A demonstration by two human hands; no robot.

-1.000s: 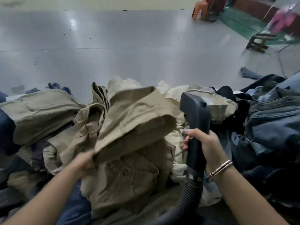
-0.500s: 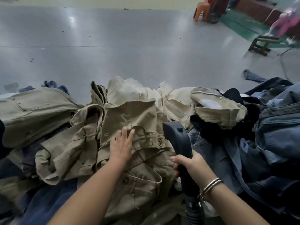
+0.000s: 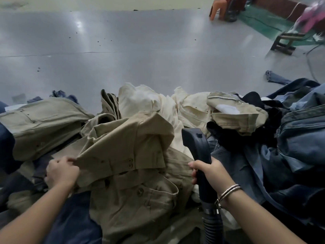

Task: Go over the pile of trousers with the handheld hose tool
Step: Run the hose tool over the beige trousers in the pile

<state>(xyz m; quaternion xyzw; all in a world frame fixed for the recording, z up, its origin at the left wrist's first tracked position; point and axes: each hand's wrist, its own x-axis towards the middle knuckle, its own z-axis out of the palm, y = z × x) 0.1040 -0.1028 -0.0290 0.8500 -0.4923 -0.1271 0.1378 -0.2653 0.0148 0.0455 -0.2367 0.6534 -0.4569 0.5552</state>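
A wide grey floor (image 3: 140,50) fills most of the view, glossy, with soft patches of reflected light and scattered dark specks. Beyond it, at the far edge, a pale strip (image 3: 105,3) runs across. At the floor's far right corner stands an orange plastic chair (image 3: 217,10), and right of the chair lies a green mat (image 3: 263,22). A low wooden stool (image 3: 285,42) stands at the mat's near edge.
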